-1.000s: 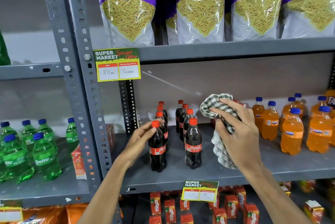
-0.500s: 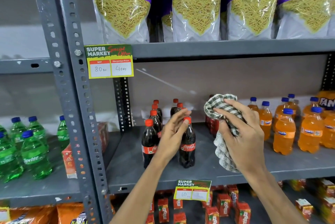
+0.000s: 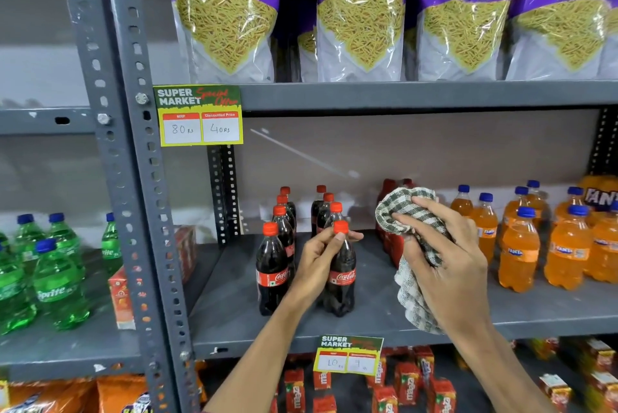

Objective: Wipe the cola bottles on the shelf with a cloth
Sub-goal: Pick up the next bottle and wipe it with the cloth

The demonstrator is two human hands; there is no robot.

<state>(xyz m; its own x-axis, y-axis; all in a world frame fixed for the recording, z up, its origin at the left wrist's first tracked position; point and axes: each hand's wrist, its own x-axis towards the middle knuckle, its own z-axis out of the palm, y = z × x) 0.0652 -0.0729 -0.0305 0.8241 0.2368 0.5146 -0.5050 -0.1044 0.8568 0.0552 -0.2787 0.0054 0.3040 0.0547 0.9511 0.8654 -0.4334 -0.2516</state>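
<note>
Our left fingers (image 3: 337,238) are curled around the neck of the front right bottle (image 3: 341,275), just under its red cap, closed on it so it can be steadied or drawn forward for wiping, we judge. The left hand (image 3: 317,265) reaches up from below, forearm slanting in from the bottom edge, palm turned toward the bottle. Our right fingers (image 3: 414,215) are clenched on the checked cloth (image 3: 411,258), bunched at the top with its tail hanging down past the palm. The right hand (image 3: 444,262) is held up just beside the bottle, not touching it, wrist bent, ready to rub. The cola bottles stand in two rows on the grey shelf (image 3: 234,299), another front one (image 3: 272,272) at the left, orange bottles (image 3: 518,252) further right.
</note>
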